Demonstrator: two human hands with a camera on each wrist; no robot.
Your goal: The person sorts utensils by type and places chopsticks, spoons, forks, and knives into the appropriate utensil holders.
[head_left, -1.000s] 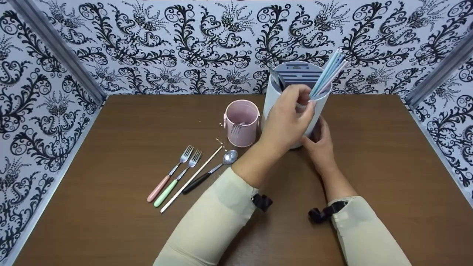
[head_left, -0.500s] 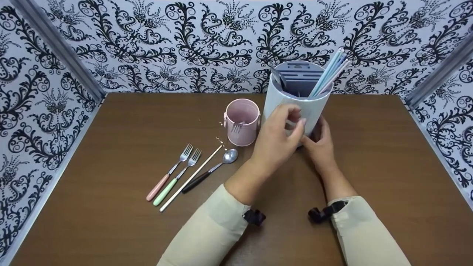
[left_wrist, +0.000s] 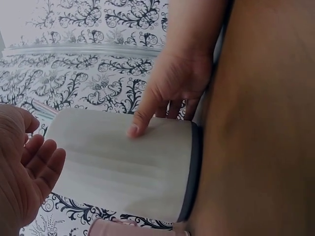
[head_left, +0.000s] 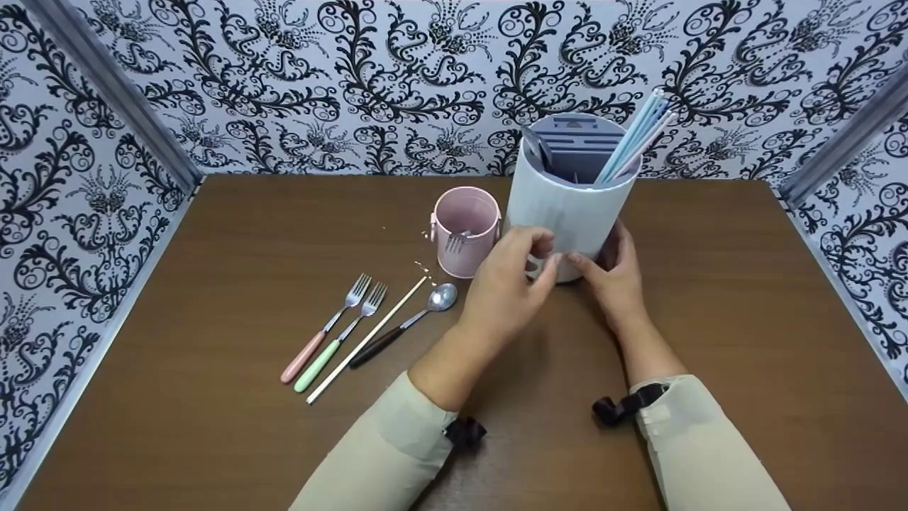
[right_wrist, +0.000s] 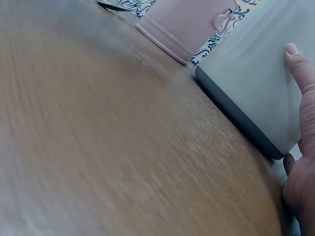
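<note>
A tall white cutlery holder with a grey slotted inside stands upright at the back of the table. Light blue and pink chopsticks lean out of its right side, and a dark blade-like piece shows at its left. My right hand grips the holder low on its right side, thumb across the front; its other fingers are partly hidden behind. In front of the holder hovers my left hand, fingers loosely bent and holding nothing, also visible in the left wrist view.
Left of the holder stands a small pink bucket with a fork at its rim. Further left lie a pink-handled fork, a green-handled fork, a pale chopstick and a black-handled spoon. Patterned walls enclose the table.
My left hand has come down from the holder's rim, beside the chopsticks, to its lower front, moving left and toward me. The right hand has kept its grip on the holder.
</note>
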